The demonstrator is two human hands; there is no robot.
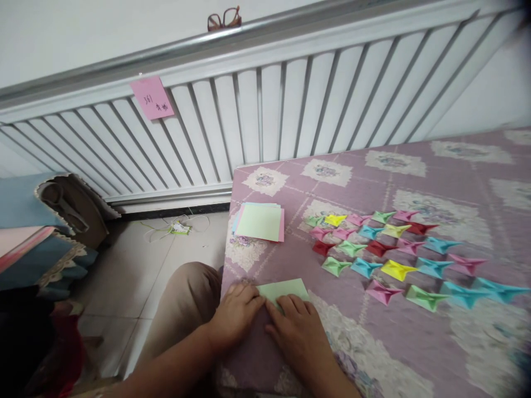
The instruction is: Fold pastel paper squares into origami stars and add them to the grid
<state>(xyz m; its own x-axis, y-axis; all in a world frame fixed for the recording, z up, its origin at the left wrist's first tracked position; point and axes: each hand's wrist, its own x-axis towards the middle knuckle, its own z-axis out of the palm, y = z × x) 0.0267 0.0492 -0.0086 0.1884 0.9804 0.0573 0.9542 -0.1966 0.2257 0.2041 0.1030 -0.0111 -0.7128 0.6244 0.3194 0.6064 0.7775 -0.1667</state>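
Observation:
A pale green paper (286,287) lies at the near left part of the purple patterned tablecloth (290,188). My left hand (238,309) rests at its left corner, fingers together. Beside it, my right hand (292,326) lies on the paper's near part with its fingers spread and covers much of it; the two hands nearly touch. Behind them is a stack of coloured square sheets (259,222), light green on top. To the right, several folded paper pieces (398,270) in pink, green, blue, yellow and red stand in rows.
Past the table's far edge runs a white radiator (290,105) with a pink note (152,98) and glasses (224,20) above. A blue cloth-covered seat (25,204) is at left. Scraps (181,228) lie on the floor.

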